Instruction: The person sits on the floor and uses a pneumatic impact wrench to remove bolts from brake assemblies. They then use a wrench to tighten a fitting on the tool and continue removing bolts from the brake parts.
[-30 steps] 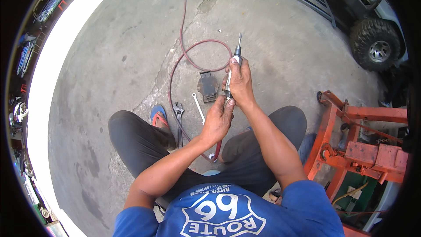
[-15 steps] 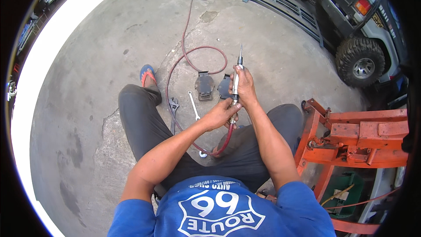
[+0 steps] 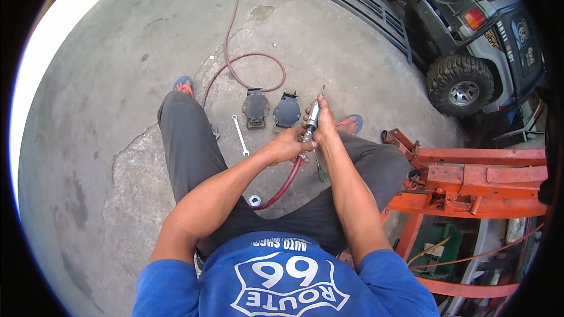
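Note:
My right hand (image 3: pixel 325 120) is wrapped round the silver body of a straight air die grinder (image 3: pixel 314 115), whose thin bit points away from me. Just below, my left hand (image 3: pixel 286 145) grips the hose fitting at the tool's rear end. From there a red air hose (image 3: pixel 285 188) curves down toward my lap. Beyond my hands, two dark plates (image 3: pixel 287 111) that look like brake pads lie on the concrete. A combination wrench (image 3: pixel 240 136) rests left of my left hand. Below my hands is a green-handled screwdriver (image 3: pixel 321 174), partly hidden.
A shiny metal ring (image 3: pixel 254 201) lies by the hose between my legs. An orange steel frame (image 3: pixel 470 182) stands close on my right, with a green bin (image 3: pixel 437 246) under it. Farther off are a vehicle's wheel (image 3: pixel 461 85) and a dark metal grille (image 3: pixel 370 12).
Both hands have drawn the die grinder slightly lower, and its bit appears shorter. The view has shifted, bringing the second plate and the screwdriver into sight. Both hands keep their hold.

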`<action>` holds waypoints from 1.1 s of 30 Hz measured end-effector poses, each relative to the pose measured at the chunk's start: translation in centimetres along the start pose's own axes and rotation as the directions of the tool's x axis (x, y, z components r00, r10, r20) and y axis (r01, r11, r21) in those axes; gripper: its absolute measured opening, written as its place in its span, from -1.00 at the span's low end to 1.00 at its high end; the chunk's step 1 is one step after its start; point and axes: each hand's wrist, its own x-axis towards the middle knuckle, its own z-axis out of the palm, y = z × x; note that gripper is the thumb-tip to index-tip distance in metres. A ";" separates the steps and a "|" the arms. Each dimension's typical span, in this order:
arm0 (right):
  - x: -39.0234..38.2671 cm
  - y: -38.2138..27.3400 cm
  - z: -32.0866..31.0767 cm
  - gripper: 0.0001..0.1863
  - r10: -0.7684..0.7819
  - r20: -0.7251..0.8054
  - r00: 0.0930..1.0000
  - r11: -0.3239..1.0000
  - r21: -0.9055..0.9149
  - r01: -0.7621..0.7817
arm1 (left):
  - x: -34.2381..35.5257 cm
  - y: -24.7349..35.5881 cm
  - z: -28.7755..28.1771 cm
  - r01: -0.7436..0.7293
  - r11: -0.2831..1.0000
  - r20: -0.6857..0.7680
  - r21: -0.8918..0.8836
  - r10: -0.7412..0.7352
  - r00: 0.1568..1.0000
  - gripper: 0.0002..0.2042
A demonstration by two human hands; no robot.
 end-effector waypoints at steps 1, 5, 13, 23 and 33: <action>0.6 0.3 -0.4 -0.59 0.034 0.008 0.999 0.999 -0.039 -0.034 | 0.3 -0.2 -0.4 0.011 0.990 0.017 0.144 -0.013 1.000 -0.34; 3.2 1.5 -2.3 -0.60 0.097 -0.024 0.995 0.961 -0.258 -0.100 | 3.9 -0.9 -4.1 0.230 0.953 0.137 0.197 -0.259 0.956 -0.38; 7.6 3.7 -7.7 -0.52 0.373 -0.084 0.924 0.888 -0.255 -0.381 | 16.7 -3.9 -12.8 0.315 0.509 -0.377 0.801 0.021 0.926 -0.43; 10.4 6.2 -9.7 -0.54 0.506 -0.111 0.855 0.788 -0.344 -0.511 | 26.8 -6.6 -12.1 0.274 0.184 -0.268 0.944 -0.053 0.962 0.18; 12.6 6.4 -9.3 -0.50 0.566 -0.180 0.805 0.687 -0.437 -0.581 | 27.3 -10.9 -13.1 0.178 0.376 -0.243 0.909 0.132 0.961 0.04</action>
